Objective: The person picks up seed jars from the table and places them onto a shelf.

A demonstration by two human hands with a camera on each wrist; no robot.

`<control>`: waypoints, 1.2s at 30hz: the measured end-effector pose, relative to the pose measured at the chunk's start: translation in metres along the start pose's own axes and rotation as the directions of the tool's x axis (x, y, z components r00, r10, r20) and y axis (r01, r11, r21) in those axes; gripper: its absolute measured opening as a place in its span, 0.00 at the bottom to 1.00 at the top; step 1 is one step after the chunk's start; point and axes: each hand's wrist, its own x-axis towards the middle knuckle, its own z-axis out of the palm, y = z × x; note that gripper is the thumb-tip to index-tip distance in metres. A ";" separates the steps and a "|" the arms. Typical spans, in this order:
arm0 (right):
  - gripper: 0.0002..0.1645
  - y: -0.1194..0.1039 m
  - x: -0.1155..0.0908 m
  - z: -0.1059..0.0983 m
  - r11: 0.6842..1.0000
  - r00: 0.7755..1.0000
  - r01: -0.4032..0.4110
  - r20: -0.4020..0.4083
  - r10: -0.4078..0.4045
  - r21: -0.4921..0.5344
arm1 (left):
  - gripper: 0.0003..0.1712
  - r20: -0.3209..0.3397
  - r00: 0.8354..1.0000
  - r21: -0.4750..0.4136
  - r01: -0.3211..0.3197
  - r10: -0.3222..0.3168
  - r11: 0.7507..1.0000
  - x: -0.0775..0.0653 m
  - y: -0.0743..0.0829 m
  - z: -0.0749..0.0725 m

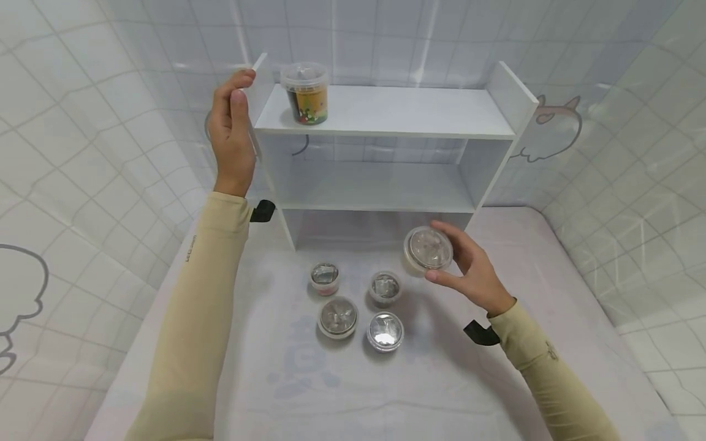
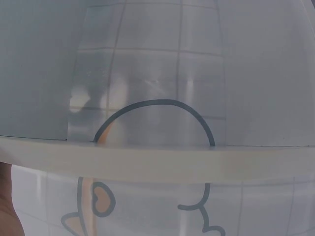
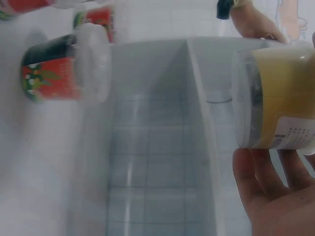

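Note:
My right hand grips a lidded plastic tub, thumb and fingers on either side, in front of the shelf's lower right part. In the right wrist view this tub shows a yellow label, and the fingers lie along its side. At the upper left, my left hand rests against the left side panel of the white shelf unit, fingertips near its top edge. Only a sliver of that hand enters the left wrist view. One tub with a yellow label stands upright on the top board's left end.
Several lidded tubs stand on the table before the shelf: a small one, another small one, a wider one and a shiny-topped one. A red-labelled tub shows in the right wrist view. Tile-patterned sheeting surrounds the table.

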 end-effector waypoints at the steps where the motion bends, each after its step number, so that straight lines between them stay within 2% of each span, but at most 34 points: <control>1: 0.52 -0.001 0.002 0.000 1.000 1.000 0.006 -0.009 -0.006 0.008 | 0.18 0.000 1.000 -0.003 -0.002 0.002 1.000 0.000 0.000 0.000; 11: 0.49 -0.012 0.026 0.006 0.995 0.995 0.076 -0.067 -0.071 0.064 | 0.17 -0.006 1.000 -0.006 0.010 -0.010 1.000 0.000 -0.001 0.002; 19: 0.50 -0.027 0.052 0.016 0.993 0.993 0.111 -0.046 -0.113 -0.034 | 0.17 -0.018 0.999 -0.002 0.027 -0.027 1.000 0.000 0.000 0.003; 24: 0.51 -0.031 0.071 0.021 0.989 0.989 0.141 -0.027 -0.143 -0.045 | 0.17 -0.026 0.999 -0.021 0.037 -0.037 0.999 0.001 0.000 0.004; 30: 0.51 -0.036 0.095 0.021 0.987 0.987 0.161 -0.022 -0.161 -0.005 | 0.16 -0.032 0.999 -0.027 0.041 -0.042 0.999 0.000 -0.002 0.004; 36: 0.53 -0.052 0.114 0.021 0.976 0.975 0.215 -0.061 -0.212 0.042 | 0.16 -0.022 0.999 -0.009 0.024 -0.025 1.000 0.001 -0.004 0.004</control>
